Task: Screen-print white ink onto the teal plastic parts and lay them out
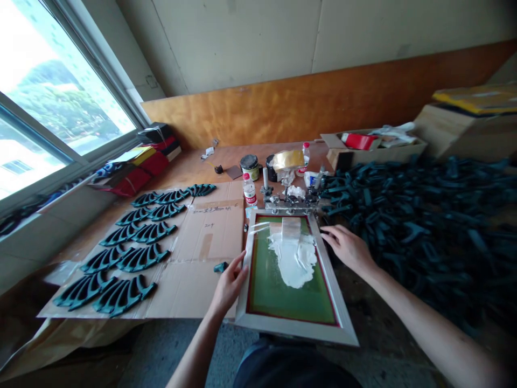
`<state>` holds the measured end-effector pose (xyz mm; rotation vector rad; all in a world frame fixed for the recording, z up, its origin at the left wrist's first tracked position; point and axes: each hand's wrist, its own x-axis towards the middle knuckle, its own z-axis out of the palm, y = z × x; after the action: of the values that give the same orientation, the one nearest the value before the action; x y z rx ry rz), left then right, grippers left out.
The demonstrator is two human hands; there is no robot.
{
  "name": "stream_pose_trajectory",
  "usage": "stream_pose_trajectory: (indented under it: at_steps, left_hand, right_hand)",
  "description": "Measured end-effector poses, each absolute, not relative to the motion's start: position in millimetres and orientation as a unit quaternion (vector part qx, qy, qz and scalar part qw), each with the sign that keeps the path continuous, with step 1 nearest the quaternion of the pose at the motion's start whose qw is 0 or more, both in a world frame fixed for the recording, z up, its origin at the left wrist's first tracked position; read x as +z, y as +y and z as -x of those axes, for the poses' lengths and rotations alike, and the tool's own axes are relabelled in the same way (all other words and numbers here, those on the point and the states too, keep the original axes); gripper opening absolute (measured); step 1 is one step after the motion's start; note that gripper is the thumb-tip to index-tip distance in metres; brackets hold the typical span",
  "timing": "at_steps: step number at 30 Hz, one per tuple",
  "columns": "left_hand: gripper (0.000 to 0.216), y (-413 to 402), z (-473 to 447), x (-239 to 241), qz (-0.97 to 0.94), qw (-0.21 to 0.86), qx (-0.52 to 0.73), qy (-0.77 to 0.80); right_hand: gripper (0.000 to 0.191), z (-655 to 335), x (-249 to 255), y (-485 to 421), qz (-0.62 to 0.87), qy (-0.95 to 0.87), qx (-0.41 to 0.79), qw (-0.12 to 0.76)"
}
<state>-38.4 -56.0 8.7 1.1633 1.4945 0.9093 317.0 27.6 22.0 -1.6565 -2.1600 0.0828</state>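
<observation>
A screen-printing frame [349, 330] with a silver metal border and green mesh lies in front of me. White ink [297, 267] is spread on its mesh, and a pale squeegee blade [291, 228] rests at the ink's upper end. My left hand [231, 283] is at the frame's left edge, fingers stretched forward and loosely curved. Just left of it lies one dark green plastic part [220, 267], on the cardboard. My right hand [350, 249] is beside the frame's right edge, fingers extended toward it; whether they touch is unclear. What lies under the right fingers is hidden.
Rows of fanned green parts [125, 293] lie on a cardboard sheet [181, 285] at left. A large pile of similar parts [416, 231] fills the right side. Behind the frame stand a hinge clamp [291, 203], a red-capped bottle [249, 191], an ink can [250, 167] and an open box [379, 153].
</observation>
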Motion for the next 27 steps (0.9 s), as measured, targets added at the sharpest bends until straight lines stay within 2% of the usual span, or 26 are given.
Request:
stream_pose_trajectory:
  at_steps: [3, 4, 7, 11, 14, 17, 21, 24, 27]
  left_hand:
    - [0.070, -57, 37, -33, -0.518, 0.444, 0.328, 0.653]
    - [0.067, -56, 36, -40, -0.529, 0.430, 0.315, 0.661]
    - [0.061, -52, 37, -44, -0.548, 0.412, 0.283, 0.671]
    - [0.058, -53, 37, -38, -0.545, 0.408, 0.269, 0.681]
    - [0.058, -54, 36, -36, -0.534, 0.414, 0.277, 0.683]
    - [0.057, -54, 36, -39, -0.519, 0.422, 0.295, 0.682]
    - [0.061, -55, 35, -40, -0.484, 0.441, 0.325, 0.682]
    - [0.066, -55, 34, -36, -0.461, 0.460, 0.348, 0.675]
    - [0.071, -55, 34, -27, -0.447, 0.492, 0.364, 0.653]
  right_hand:
    - [0.046, -273, 43, 48, 0.542, -0.816, 0.014, 0.201]
    - [0.042, -258, 46, 50, 0.522, -0.835, 0.019, 0.173]
    - [0.013, -236, 39, 38, 0.477, -0.873, 0.050, 0.087]
    - [0.019, -257, 26, 3, 0.360, -0.928, 0.065, 0.065]
    - [0.016, -274, 31, -5, 0.270, -0.956, 0.102, 0.054]
    - [0.013, -269, 34, -1, 0.291, -0.947, 0.095, 0.096]
    - [0.021, -260, 20, -17, 0.298, -0.937, 0.013, 0.183]
    - [0.021, -264, 18, -29, 0.277, -0.946, 0.039, 0.165]
    - [0.014, -260, 35, -9, 0.327, -0.931, 0.079, 0.143]
